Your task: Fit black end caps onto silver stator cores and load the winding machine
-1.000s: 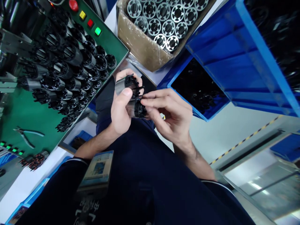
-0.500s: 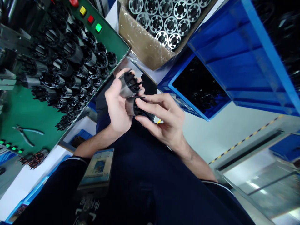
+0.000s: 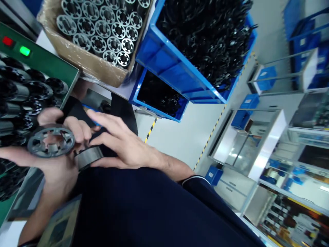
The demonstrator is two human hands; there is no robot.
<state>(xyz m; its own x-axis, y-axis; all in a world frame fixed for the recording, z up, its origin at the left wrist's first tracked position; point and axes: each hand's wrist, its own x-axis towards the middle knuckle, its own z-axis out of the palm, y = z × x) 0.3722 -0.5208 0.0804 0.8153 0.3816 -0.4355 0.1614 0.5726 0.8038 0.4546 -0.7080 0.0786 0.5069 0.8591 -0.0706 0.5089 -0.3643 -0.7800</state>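
Note:
My left hand is wrapped round a metal stator core, whose slotted dark end ring faces up toward me. A second stator core lies on its side between my two hands, its grey laminated wall showing. The thumb and fingers of my right hand are on either side of this second core, at its right end. Its left end is close against my left palm and partly hidden by the fingers. Some blur from motion softens both hands.
Rows of cores with black end pieces stand on the green bench at left. A plastic-lined cardboard box holds several bare cores. Blue bins of black parts stand right of it. Shelving lies farther right.
My view has swung right, so bench and box appear farther left. The left-hand core has turned its ring end up toward me, and the fingers of my right hand have spread somewhat.

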